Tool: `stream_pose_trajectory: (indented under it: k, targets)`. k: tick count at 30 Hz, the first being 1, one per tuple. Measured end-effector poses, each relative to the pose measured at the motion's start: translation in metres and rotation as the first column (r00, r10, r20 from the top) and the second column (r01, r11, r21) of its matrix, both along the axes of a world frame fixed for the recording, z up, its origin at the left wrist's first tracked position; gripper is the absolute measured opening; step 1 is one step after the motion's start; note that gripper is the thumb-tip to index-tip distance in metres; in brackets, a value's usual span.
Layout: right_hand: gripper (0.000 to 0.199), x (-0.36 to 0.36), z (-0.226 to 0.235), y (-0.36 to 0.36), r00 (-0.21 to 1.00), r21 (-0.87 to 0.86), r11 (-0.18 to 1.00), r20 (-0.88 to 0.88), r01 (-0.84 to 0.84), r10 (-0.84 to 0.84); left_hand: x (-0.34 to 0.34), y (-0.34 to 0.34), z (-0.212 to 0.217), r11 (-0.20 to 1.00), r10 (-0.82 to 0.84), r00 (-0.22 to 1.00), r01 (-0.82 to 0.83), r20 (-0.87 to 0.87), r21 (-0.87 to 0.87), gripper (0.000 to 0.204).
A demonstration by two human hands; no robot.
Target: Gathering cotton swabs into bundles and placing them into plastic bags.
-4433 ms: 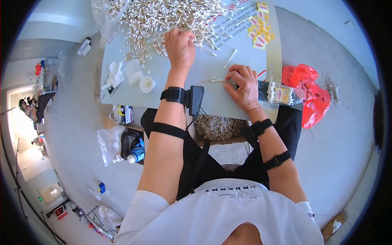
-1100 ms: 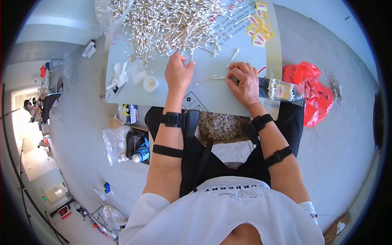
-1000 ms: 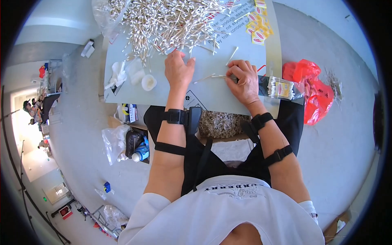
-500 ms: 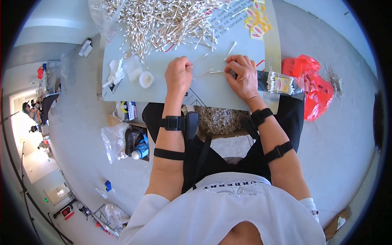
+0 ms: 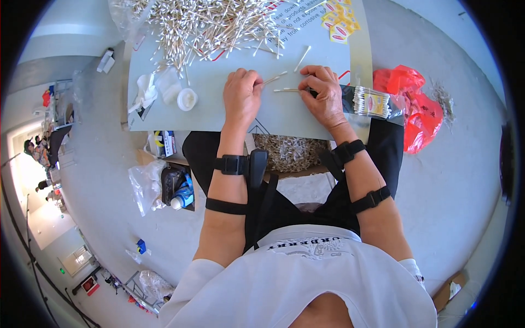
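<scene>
Left hand (image 5: pixel 242 90) pinches a swab (image 5: pixel 276 77), fingers closed; right hand (image 5: pixel 321 94) pinches second swab (image 5: pixel 285 90). Dark print (image 5: pixel 290 27) top centre. Printed yellow labels (image 5: pixel 340 23) upper right. Swab pile (image 5: pixel 213 26) upper left.

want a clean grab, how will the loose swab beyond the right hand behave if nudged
The loose swab may roll sideways, as it looks thin and round. It is probably very light, being so slim for its length. It should be fairly stiff, since it lies straight on the table.

One white-tipped cotton swab (image 5: pixel 275 78) slants up rightward — another swab (image 5: pixel 287 90), nearly level, below.
</scene>
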State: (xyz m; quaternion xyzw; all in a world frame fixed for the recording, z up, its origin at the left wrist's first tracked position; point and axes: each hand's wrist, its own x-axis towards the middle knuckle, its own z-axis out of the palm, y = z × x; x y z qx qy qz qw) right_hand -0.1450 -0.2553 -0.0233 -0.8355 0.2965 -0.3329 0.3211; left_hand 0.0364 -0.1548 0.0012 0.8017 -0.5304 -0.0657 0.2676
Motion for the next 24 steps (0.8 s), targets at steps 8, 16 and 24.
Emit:
stream_pose_trajectory:
  k: [8,16,24]
  targets:
    - [0.04,0.005,0.006,-0.037,0.982,0.244,0.959,0.092,0.141,-0.168,-0.004,-0.017,-0.005,0.996,-0.086,0.994,0.084,-0.063,-0.033,0.013]
    - [0.014,0.024,0.012,-0.056,0.935,0.025,0.999,-0.355,0.022,-0.012,-0.026,-0.024,-0.009,0.988,-0.144,0.989,0.142,-0.04,-0.065,0.015]
    - [0.032,-0.003,0.014,-0.019,0.997,0.009,0.999,-0.057,-0.054,0.054,-0.044,-0.003,0.001,0.986,-0.067,0.998,0.064,-0.014,-0.153,0.047]
